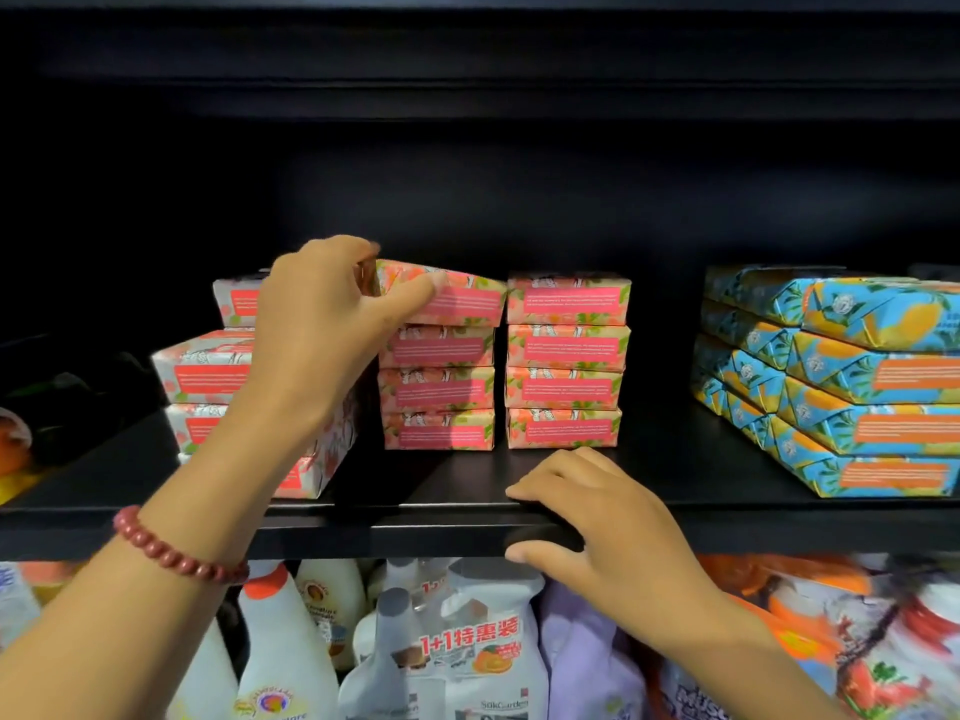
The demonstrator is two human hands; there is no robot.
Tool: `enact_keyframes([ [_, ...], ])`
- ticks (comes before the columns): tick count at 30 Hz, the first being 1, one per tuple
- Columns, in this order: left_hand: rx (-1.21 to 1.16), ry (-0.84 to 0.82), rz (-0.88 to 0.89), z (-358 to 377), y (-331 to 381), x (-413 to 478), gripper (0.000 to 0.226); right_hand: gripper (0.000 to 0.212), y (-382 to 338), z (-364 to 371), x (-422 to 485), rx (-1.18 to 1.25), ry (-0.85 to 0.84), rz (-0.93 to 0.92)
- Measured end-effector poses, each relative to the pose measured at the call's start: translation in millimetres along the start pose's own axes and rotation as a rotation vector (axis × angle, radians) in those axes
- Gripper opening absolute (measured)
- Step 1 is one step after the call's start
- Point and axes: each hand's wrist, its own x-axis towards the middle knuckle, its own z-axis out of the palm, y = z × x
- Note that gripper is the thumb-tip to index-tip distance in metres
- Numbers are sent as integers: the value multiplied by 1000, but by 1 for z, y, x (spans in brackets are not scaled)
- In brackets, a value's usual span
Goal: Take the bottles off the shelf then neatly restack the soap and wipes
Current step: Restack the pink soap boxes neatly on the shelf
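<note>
On top of the middle stack (pixel 439 387), the uppermost pink wrapped soap bar (pixel 457 298) sits tilted, its left end raised off the bar below. The left hand (pixel 322 324) pinches that end, thumb on the front face and fingers curled over the top.

Handling judgement:
- The bar looks rigid, compact and light enough for one hand.
- The printed paper wrap may be smooth, and its folded end flaps could tear or crease.
- Hold it across the flat faces, not by the flaps.

A squared four-high stack (pixel 566 361) stands just beside it on the right, and looser pink bars (pixel 208 366) lie to the left. Blue-and-orange wrapped packs (pixel 857 397) are stacked well apart on the right. The right hand (pixel 602 522) grips the shelf edge (pixel 363 532), fingers on top and thumb underneath. Spray bottles (pixel 280 641) stand on the level below.
</note>
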Motion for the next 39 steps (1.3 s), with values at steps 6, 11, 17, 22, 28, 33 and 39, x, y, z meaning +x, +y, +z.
enact_keyframes([
  [6, 119, -72, 107, 5, -10, 0, 39, 43, -1, 2, -1, -39, 36, -11],
  [11, 238, 43, 258, 12, -7, -1, 15, 42, 1, 4, -2, -82, 67, -36],
  [17, 311, 58, 303, 20, -6, -16, 16, 41, 1, 3, -4, -73, 51, -55],
  [22, 30, -33, 366, 22, -5, -82, 24, 36, 6, -22, 14, 104, 311, -12],
  [28, -5, -206, 247, 44, -18, -120, 33, 56, 30, -61, 75, -184, 409, 69],
  [33, 1, -243, 206, 42, -18, -120, 35, 61, 37, -57, 94, -283, 203, 169],
  [39, 1, -264, 192, 42, -18, -119, 38, 39, 36, -54, 84, -276, 481, 11],
])
